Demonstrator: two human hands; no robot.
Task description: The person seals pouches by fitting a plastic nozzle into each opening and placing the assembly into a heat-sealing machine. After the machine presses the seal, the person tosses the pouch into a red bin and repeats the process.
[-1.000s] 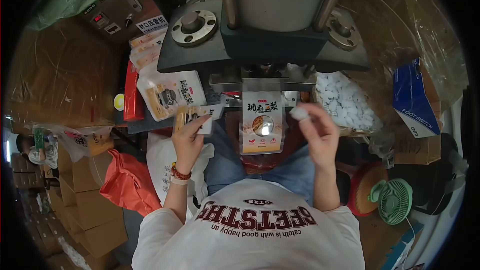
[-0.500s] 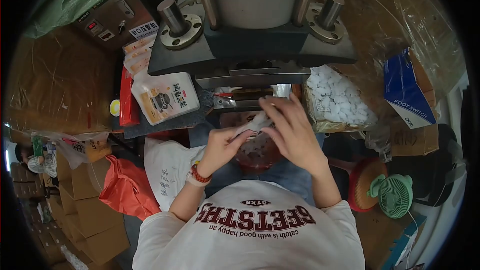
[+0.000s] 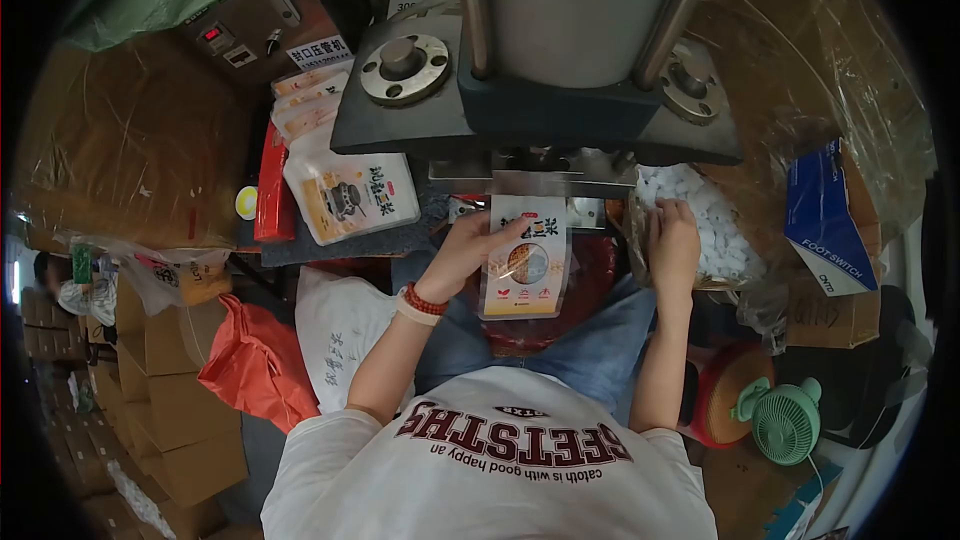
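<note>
My left hand [image 3: 462, 255] grips the left edge of a printed pouch [image 3: 525, 290] with a round window, its thumb lying across the front. The pouch's upper end is at the metal jaws [image 3: 590, 175] of the press. My right hand [image 3: 674, 240] is at the near left side of a box of small white plastic pieces [image 3: 715, 220], fingers curled together over them. Whatever its fingertips hold is hidden. Below and behind the pouch is a red round surface [image 3: 580, 315].
Stacked printed pouches [image 3: 355, 195] lie on a grey cloth at the left, beside a red box [image 3: 273, 185]. The press body [image 3: 560, 20] stands ahead. On the right are a blue foot-switch box [image 3: 825, 215] and a green fan [image 3: 787, 422].
My hands have parted. The printed pouch now shows flat in my left hand at the jaws, and my right hand has moved right to the white pieces. The view has shifted slightly.
</note>
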